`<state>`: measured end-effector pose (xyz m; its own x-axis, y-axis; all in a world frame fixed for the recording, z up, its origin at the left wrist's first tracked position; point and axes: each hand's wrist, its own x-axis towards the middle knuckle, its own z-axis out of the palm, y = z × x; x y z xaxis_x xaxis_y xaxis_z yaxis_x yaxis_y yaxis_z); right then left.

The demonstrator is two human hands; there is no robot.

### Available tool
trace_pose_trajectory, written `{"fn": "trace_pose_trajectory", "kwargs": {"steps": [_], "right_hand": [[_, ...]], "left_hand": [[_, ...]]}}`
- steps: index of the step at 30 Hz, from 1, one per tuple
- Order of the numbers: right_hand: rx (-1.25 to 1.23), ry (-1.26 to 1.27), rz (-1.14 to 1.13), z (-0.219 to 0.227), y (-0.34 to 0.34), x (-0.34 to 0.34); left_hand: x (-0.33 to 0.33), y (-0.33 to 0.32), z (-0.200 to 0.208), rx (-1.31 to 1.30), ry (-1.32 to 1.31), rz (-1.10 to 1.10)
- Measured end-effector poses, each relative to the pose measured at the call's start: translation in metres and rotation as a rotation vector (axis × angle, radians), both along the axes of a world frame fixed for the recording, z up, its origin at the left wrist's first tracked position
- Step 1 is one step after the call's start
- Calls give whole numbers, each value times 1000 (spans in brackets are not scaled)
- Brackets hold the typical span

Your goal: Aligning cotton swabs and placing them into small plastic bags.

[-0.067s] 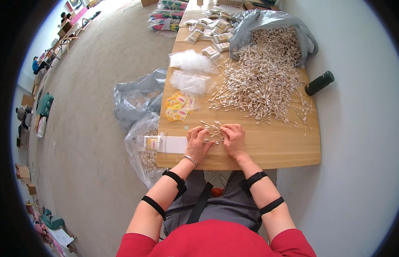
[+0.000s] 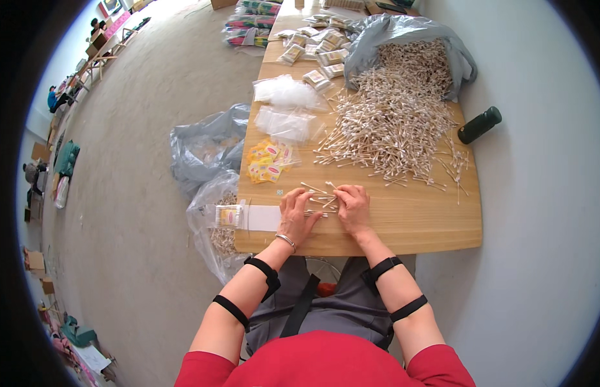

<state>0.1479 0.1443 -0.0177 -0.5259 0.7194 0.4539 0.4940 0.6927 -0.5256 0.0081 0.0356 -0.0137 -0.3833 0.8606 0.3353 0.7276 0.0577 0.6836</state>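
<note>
Near the front edge of the wooden table (image 2: 390,226), my two hands are close together with several loose cotton swabs (image 2: 318,191) between them. My left hand (image 2: 296,218) is closed around a few swabs, whose tips stick out towards the right. The fingers of my right hand (image 2: 353,208) are pinched together at the ends of the loose swabs. Exactly how many it grips is hidden. Left of my left hand lies a white strip (image 2: 264,218), with a filled pack of cotton swabs (image 2: 229,215) at its left end.
A big heap of cotton swabs (image 2: 393,122) spills from a grey plastic bag (image 2: 362,55). Clear bags (image 2: 284,122), yellow cards (image 2: 268,161) and filled packs (image 2: 332,57) lie along the left side. A dark green bottle (image 2: 479,125) is by the wall; plastic bags (image 2: 206,148) hang beside the table.
My right hand has shifted slightly to the right, and the loose swabs between my hands lie a little differently. My left hand stays in place.
</note>
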Motion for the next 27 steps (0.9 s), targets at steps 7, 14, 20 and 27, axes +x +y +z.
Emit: {"fn": "trace_pose_trajectory", "kwargs": {"steps": [7,14,20,27], "right_hand": [[-11,-11,-163,10,12,-10],[-61,-65,-103,4,14,-7],[-9,-124,-251,3,15,-10],[-5,-105,-3,14,-17,-11]], "left_hand": [[-1,1,-3,14,40,-24],[-1,0,-6,7,138,-51],[-2,0,-9,8,78,-43],[-2,-1,-7,-7,14,-13]]}}
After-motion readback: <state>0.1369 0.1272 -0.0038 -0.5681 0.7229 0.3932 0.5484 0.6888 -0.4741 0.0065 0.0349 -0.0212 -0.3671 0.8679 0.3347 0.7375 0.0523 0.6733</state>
